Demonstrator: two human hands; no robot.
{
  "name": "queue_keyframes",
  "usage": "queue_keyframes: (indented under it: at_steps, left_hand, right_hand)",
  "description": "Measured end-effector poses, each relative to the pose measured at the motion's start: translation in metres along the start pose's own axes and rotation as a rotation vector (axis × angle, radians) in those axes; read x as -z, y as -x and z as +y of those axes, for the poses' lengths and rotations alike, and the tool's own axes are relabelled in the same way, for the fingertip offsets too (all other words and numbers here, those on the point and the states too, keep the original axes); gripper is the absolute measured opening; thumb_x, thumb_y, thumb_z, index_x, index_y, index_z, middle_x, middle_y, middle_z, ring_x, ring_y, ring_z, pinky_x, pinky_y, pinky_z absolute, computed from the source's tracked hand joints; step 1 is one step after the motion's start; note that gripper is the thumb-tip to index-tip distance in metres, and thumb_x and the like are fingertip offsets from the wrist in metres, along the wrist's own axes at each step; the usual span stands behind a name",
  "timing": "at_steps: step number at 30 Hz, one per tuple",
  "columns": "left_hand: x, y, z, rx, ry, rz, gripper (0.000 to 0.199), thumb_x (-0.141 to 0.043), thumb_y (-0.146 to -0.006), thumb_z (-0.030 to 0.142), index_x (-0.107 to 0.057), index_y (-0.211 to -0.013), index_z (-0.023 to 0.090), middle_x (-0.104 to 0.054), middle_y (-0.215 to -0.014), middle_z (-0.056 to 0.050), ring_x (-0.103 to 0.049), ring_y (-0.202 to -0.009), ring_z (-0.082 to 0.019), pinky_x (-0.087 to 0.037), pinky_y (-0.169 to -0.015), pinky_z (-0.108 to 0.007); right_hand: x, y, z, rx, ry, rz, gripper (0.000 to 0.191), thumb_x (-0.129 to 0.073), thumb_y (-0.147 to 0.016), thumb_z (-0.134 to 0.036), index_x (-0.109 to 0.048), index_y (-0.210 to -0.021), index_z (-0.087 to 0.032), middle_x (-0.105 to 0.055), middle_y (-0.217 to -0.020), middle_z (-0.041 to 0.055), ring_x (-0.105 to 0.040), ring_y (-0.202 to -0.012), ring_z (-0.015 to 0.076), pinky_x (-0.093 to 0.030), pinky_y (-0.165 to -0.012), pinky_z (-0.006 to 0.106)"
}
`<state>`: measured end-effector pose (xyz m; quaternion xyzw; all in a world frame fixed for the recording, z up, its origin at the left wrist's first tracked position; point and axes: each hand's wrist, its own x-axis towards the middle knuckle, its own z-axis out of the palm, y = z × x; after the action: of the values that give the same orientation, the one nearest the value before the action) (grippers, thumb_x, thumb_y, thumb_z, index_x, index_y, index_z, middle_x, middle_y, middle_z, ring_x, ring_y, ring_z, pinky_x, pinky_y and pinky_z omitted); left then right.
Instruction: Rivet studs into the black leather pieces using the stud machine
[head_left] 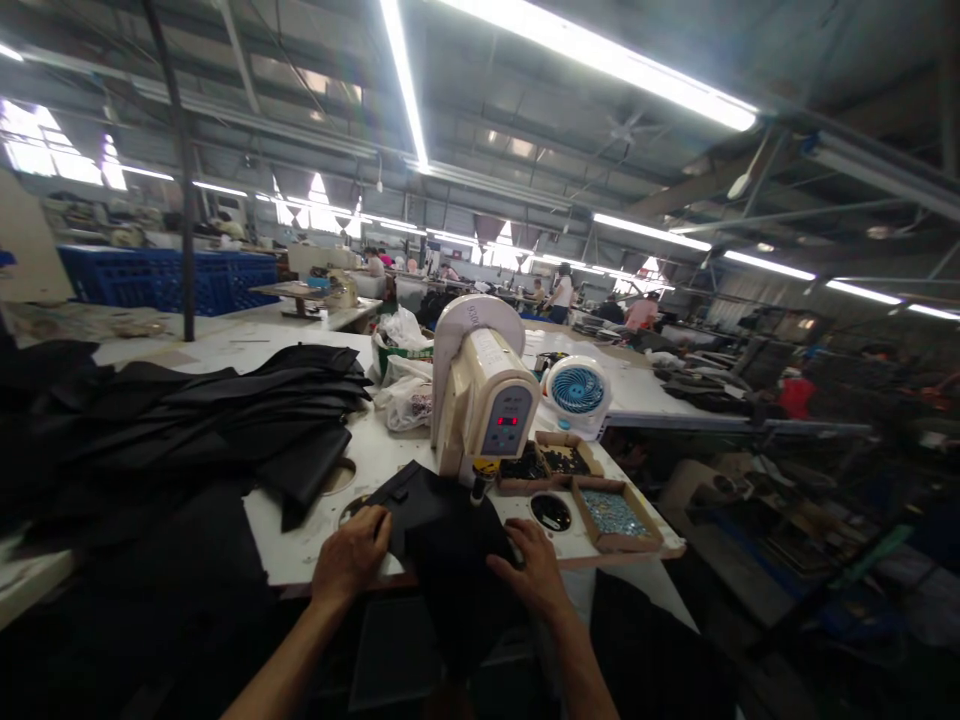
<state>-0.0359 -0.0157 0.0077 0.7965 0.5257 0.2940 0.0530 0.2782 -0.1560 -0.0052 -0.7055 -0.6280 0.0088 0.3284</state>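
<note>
A black fabric piece [442, 535] lies on the white table [375, 455] under the head of a cream press machine [480, 395] and hangs over the front edge. My left hand [351, 562] presses on its left part, fingers curled over the cloth. My right hand [534, 570] holds the fabric's right edge near the machine's black tip [477, 490]. The machine's panel shows a red display [507, 420].
A pile of black fabric pieces [187, 420] covers the left of the table. Cardboard trays of small metal parts [613, 512] sit right of the machine, behind them a small white fan [577, 392]. Plastic bags [405, 395] lie behind. Other workers stand at far benches.
</note>
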Motion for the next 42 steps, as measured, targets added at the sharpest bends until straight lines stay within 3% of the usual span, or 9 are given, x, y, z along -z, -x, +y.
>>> queue_keyframes:
  at_steps: [14,22,42]
  left_hand:
    - [-0.004,-0.002,-0.003,-0.003,-0.005,-0.015,0.028,-0.036,-0.105,0.039,-0.061,-0.102,0.026,-0.07,-0.105,-0.001,-0.069,-0.095,-0.021,-0.042,-0.072,-0.03]
    - [-0.004,-0.002,-0.004,-0.019,-0.008,-0.01,0.027,-0.037,-0.105,0.038,-0.061,-0.103,0.026,-0.07,-0.104,-0.001,-0.07,-0.097,-0.021,-0.044,-0.074,-0.03]
    - [0.0,-0.001,-0.001,-0.014,-0.005,-0.012,0.027,-0.037,-0.105,0.038,-0.061,-0.102,0.026,-0.07,-0.105,-0.001,-0.07,-0.095,-0.022,-0.045,-0.073,-0.032]
  right_hand:
    - [-0.001,-0.002,0.01,0.041,-0.071,-0.009,0.065,-0.094,-0.063,-0.045,-0.074,-0.123,-0.026,-0.062,-0.138,0.0089,-0.052,-0.13,0.0332,-0.04,-0.115,0.047]
    - [-0.002,-0.002,0.01,0.032,-0.096,-0.008,0.063,-0.092,-0.064,-0.035,-0.074,-0.123,-0.027,-0.061,-0.139,0.0084,-0.051,-0.132,0.0327,-0.039,-0.116,0.047]
    - [-0.004,-0.003,0.015,0.038,-0.062,-0.022,0.067,-0.094,-0.063,-0.041,-0.072,-0.125,-0.027,-0.06,-0.141,0.0086,-0.05,-0.133,0.0336,-0.038,-0.116,0.048]
